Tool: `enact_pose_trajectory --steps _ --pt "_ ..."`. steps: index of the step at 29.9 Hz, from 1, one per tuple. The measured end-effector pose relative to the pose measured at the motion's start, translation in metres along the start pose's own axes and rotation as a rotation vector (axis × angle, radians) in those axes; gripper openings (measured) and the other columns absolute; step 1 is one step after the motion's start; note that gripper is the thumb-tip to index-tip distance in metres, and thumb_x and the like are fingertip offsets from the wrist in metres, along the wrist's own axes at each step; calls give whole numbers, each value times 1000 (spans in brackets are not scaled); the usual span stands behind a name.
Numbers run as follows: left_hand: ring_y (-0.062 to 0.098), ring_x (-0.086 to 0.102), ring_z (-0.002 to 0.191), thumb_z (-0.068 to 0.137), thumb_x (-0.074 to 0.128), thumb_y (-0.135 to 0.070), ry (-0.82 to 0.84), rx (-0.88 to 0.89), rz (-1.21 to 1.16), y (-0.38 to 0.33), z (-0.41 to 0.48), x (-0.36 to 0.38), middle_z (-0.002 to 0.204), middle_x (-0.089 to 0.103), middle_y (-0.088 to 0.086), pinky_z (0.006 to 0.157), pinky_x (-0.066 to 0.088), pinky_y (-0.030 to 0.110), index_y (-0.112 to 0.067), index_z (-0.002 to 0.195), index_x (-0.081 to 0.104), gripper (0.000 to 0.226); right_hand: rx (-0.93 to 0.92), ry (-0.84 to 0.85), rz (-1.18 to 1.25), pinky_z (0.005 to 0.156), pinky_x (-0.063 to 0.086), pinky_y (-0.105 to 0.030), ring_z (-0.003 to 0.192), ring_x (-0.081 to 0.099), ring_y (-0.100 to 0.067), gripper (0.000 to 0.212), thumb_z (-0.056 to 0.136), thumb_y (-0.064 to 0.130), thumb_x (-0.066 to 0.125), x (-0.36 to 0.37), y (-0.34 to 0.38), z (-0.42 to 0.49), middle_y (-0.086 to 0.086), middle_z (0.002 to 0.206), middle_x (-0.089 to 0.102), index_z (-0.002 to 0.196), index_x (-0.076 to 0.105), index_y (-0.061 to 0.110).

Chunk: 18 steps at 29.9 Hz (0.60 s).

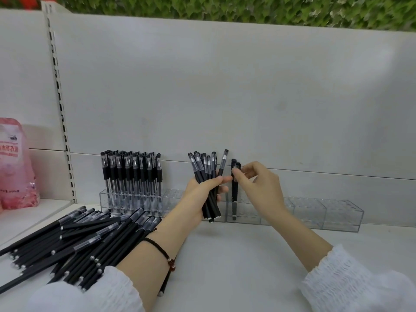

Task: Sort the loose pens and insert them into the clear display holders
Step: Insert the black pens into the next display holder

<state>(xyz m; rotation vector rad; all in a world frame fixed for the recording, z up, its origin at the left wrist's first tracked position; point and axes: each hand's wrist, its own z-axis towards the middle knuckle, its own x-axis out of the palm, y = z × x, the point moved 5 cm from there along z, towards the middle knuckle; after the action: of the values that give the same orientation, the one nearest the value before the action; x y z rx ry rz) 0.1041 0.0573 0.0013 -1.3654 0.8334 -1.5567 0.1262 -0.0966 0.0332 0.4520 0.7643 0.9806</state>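
Over clear holders (337, 216): left hand (200, 194) grips matte-black pen bundle (203, 167); right hand (258, 188) pinches standing pen (234, 199).

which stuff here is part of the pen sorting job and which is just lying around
Job:
loose pen pile
pen bundle held in left hand
upright pens pinched by right hand
clear holders

Lying about:
pink bag
green foliage

A heap of loose black pens (74, 239) covers the white shelf's (236, 266) near left; its near right lies bare. Far left, upright black-capped pens (131, 174) crowd a clear acrylic holder (105, 199). Far right, the clear acrylic holders (337, 215) stand open-topped, reachable from above.
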Motion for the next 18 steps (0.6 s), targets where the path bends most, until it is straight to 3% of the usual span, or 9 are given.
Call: enact_pose_trajectory --steps 7,12,18 --pt "13 65 61 91 62 -4 89 -43 -41 1 -7 11 92 75 16 51 50 20 -2 101 64 10 -11 -1 275 57 39 -13 54 44 -2 8 87 30 69 -5 11 2 17 73 66 81 70 34" --pt "17 72 71 89 65 -7 64 -39 -16 0 -8 9 91 75 13 56 55 23 -3 100 67 12 111 44 426 62 43 -21 55 49 2 4 84 30 74 -5 7 5 11 77 69 80 72 31" --pt "27 74 77 90 63 -5 70 -44 -72 0 -6 10 89 74 19 61 60 29 4 100 64 14 190 -24 588 41 33 -14 42 44 -9 15 93 21 63 -11 8 8 3 75 70 80 69 17"
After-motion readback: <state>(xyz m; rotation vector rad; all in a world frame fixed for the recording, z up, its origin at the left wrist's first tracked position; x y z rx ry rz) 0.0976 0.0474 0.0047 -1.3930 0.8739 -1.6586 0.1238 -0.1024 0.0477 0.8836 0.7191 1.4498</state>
